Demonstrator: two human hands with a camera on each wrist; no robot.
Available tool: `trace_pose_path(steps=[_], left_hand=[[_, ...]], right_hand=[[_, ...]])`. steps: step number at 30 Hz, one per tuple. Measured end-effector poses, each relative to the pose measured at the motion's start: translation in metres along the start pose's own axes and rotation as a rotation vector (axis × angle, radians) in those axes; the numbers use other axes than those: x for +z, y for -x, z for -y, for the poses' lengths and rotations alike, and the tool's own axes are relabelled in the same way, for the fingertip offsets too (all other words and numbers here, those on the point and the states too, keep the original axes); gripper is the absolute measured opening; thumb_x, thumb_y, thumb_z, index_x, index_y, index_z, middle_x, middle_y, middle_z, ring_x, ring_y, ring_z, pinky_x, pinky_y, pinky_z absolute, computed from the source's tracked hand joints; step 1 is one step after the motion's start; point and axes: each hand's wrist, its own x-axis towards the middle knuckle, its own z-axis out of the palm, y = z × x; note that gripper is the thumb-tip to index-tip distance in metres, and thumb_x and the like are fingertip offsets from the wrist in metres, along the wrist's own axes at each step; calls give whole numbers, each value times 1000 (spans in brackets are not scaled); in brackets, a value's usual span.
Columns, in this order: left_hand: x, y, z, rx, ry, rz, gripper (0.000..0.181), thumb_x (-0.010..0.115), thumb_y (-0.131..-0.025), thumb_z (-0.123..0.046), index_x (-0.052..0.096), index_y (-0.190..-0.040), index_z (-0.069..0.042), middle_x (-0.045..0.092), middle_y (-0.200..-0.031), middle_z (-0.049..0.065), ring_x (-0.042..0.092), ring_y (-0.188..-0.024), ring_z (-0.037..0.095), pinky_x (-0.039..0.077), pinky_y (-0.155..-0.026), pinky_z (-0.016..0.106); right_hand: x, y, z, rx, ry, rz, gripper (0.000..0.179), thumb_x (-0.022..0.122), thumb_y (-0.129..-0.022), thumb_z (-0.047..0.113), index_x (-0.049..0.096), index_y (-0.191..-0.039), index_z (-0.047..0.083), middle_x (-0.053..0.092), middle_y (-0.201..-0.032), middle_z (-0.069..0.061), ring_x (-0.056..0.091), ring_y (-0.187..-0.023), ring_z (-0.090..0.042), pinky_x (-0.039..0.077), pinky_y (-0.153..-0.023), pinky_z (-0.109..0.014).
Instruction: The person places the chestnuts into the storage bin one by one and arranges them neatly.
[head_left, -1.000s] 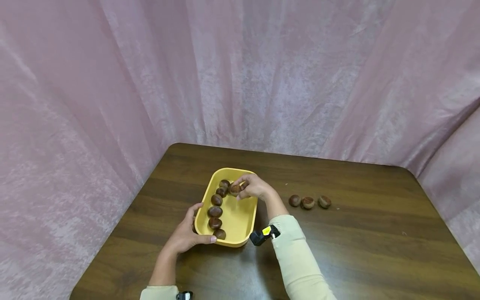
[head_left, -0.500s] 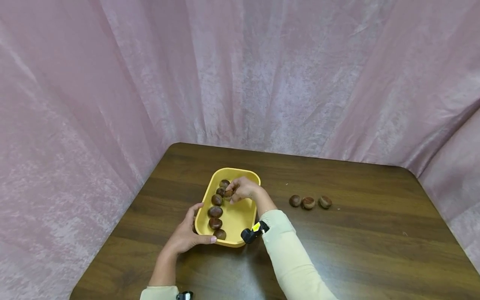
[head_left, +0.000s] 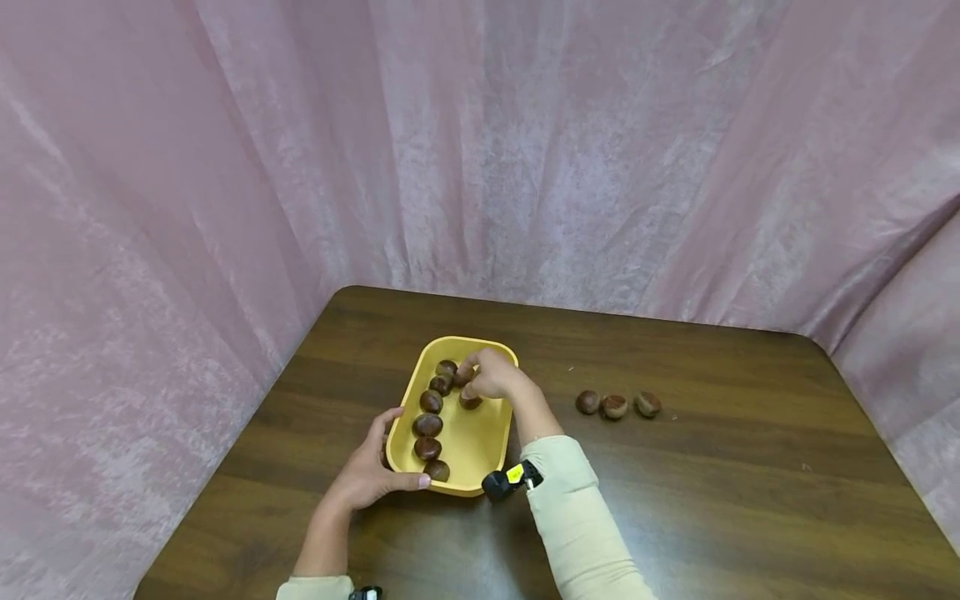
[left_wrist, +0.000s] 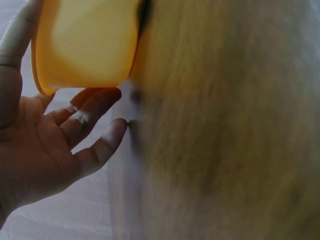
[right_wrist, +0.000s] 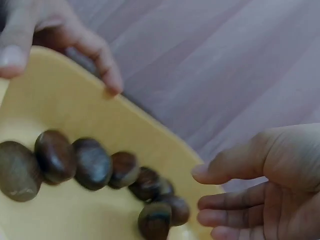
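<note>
In the head view, a yellow plastic box (head_left: 475, 442) stands on the table with a row of brown chestnuts (head_left: 427, 425) along its left side. My left hand (head_left: 367, 473) grips the box's near left corner, the thumb on the near rim and the fingers at the left wall. Inside the far half hovers my right hand (head_left: 491, 375), above two chestnuts beside the row, one chestnut (head_left: 470, 402) partly under it. The right wrist view shows those two chestnuts (right_wrist: 155, 220) lying apart from the right hand (right_wrist: 265, 185), whose fingers hold nothing.
On the brown wooden table (head_left: 712, 475), three more chestnuts (head_left: 614, 407) lie in a short line right of the box. A pink curtain (head_left: 525, 167) hangs behind the table and along its sides.
A chestnut pinched by my right hand went left to the row and was let go. Two chestnuts now show beside the row under that hand. My left hand keeps its hold on the box.
</note>
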Motion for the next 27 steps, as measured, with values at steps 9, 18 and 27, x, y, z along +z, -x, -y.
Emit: trace_pose_path(steps=[9,18,27], left_hand=[[3,1,0,-12,-4,-2,108,90,-58,-24,23,-142,-28,56,-118,12,59,-95,24,37,-88,47],[4,1,-3,-7,-1,2,108,90,-58,-21,24,-143,-26,58,-116,13,59,-94,25,38,-87,45],[-3,1,-8,-3,-9,6,108,90,-59,-19,23,-144,-23,55,-118,16,59,-96,27,40,-87,45]], right_hand=[[-12,32,-11,-143,30,-43,38,72,-80,10,62,-116,6,60,-110,-20,58,-100,-32,48,-74,-38],[-15,66,-37,-192,-49,-177,43,74,-79,14,60,-118,6,60,-108,-13,59,-95,-32,47,-75,-38],[-16,87,-58,-187,-109,-272,48,74,-79,12,56,-123,3,59,-114,-17,57,-98,-33,47,-79,-43]])
